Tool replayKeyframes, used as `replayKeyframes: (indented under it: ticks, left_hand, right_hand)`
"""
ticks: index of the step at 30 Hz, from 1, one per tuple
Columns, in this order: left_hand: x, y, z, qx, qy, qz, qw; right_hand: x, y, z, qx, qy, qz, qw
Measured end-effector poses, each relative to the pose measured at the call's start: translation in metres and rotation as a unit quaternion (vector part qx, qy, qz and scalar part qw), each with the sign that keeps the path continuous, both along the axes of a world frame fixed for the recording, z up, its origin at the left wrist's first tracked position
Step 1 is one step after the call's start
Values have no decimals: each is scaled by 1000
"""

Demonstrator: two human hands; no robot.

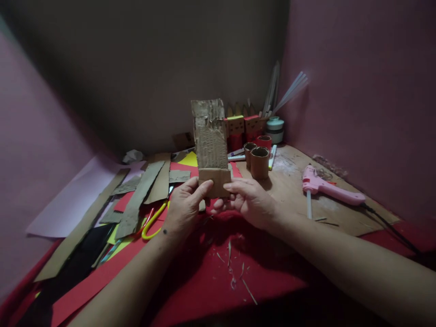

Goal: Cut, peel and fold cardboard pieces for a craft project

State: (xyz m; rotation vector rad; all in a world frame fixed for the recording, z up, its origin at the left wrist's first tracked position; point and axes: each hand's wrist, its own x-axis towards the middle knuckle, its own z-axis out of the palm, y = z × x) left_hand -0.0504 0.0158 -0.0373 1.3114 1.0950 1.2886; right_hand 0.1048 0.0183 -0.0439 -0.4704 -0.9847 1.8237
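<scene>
Shavings (250, 292) on red cloth (204, 290), nearest. Left hand (182, 204) clamped on left side of cardboard piece (210, 141), thumb across smooth lower panel (218, 181); right hand (254, 202) pinching same panel at right edge. Cardboard piece upright, held up between both hands, rough ribbed face to camera. Yellow-handled scissors (154, 216) just left of left hand, beside cardboard strips (141, 200). Pink glue gun (335, 190) well off to the right. Farther back: brown tubes (260, 163), then mint-lidded jar (274, 131), clear sticks (293, 93) near the wall.
</scene>
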Motion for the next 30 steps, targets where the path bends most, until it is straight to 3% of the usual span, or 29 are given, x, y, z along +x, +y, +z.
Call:
replayKeyframes:
  ticks: [5, 11, 16, 26, 30]
  left_hand:
    - [1, -1, 6, 45, 45, -17, 998]
    - [0, 1, 6, -32, -9, -51, 998]
    - [8, -6, 12, -36, -14, 34, 999]
    - [18, -14, 15, -19, -18, 90, 996]
    - [17, -15, 15, -13, 5, 41, 999]
  right_hand:
    - [-1, 6, -7, 47, -74, -31, 996]
    - [2, 5, -5, 56, -159, -59, 984]
    - [-2, -1, -5, 94, -217, -40, 971]
    - [-4, -3, -6, 69, -178, -34, 981]
    - [-3, -2, -7, 49, -155, -44, 986]
